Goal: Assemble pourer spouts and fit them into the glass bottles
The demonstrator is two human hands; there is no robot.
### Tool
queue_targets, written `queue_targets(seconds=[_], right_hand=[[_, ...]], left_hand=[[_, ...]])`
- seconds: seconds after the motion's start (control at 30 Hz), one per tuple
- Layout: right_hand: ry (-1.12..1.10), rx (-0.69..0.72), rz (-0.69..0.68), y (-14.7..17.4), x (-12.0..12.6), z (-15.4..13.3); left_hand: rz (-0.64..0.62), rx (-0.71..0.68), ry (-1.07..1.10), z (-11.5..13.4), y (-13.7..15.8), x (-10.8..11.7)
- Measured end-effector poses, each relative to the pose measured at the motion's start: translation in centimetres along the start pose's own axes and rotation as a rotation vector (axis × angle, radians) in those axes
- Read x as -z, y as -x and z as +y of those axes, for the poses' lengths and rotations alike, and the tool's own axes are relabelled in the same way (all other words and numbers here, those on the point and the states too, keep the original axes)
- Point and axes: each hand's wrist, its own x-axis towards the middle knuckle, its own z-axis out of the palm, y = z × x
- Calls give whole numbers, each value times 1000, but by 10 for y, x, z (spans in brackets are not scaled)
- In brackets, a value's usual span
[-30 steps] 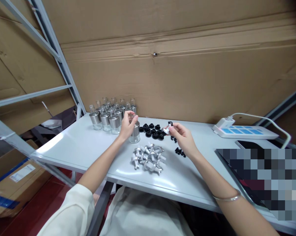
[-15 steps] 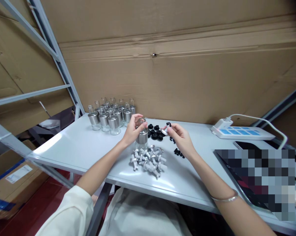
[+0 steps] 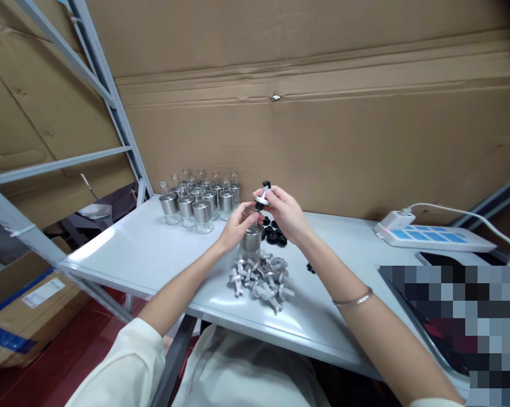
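My left hand (image 3: 239, 226) is closed around the neck of a glass bottle (image 3: 252, 240) with a metal band, which stands upright on the table. Just above its mouth, my right hand (image 3: 286, 210) grips a silver pourer stopper (image 3: 262, 199) with a black tip on top and a black seal below. Whether the seal touches the bottle mouth I cannot tell. In front of the bottle lies a heap of silver stopper parts (image 3: 263, 280). Behind my right hand are several black rubber seals (image 3: 275, 236), partly covered. Small black caps (image 3: 310, 268) lie beside my right wrist, mostly hidden.
A group of banded glass bottles (image 3: 203, 212) stands at the back left of the white table (image 3: 153, 254). To the right are a power strip (image 3: 436, 234) with a plugged-in cable and a dark, partly blurred-out device (image 3: 411, 305). Cardboard (image 3: 322, 141) walls the back.
My right hand has moved left with the pourer stopper, from over the table to above the bottle mouth. My left hand stays at the bottle's neck. The view has shifted slightly.
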Motion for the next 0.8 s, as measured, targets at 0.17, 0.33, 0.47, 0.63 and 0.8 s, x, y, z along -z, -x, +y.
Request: queue_targets(seconds=[0.17,0.33,0.47,0.63,0.8], right_hand=[[-91,-59,-51,-5,-11,9],[-109,-14,-62,-6,-8,15],[-38,12,-113,-6,-5,15],[107,17,-167,-4,-4,5],[218,13,-226,-6,-3,3]], left_hand=[[-12,8,91,0,-1,0],[-26,33,101,-4,-3,1],[-30,86,83,-6,-4,2],[-45,121,84,-7,-5,3],[-47,120,103,-7,-7,2]])
